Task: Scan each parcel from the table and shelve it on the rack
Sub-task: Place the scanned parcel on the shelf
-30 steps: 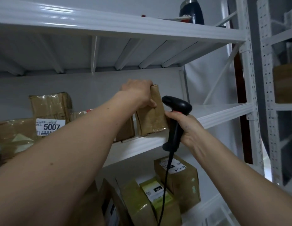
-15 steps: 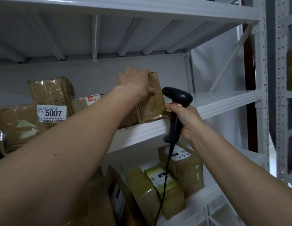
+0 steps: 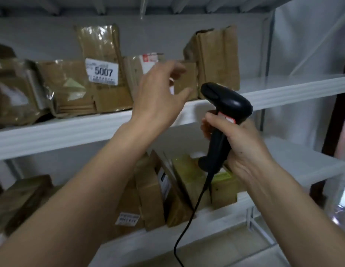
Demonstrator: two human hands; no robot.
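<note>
The left hand [image 3: 158, 97] hung empty and loose-fingered at 9 o'clock of the shelved parcel [image 3: 216, 58], the right hand [image 3: 239, 145] gripped the scanner [image 3: 225, 105], so fetching another parcel looked due.

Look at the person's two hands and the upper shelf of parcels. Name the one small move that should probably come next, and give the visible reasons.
Probably draw the left hand back from the rack toward the table for another parcel. Its fingers are relaxed and hold nothing, and the brown parcel stands upright on the upper shelf with nothing gripping it. The right hand grips the scanner, ready to scan.
</note>
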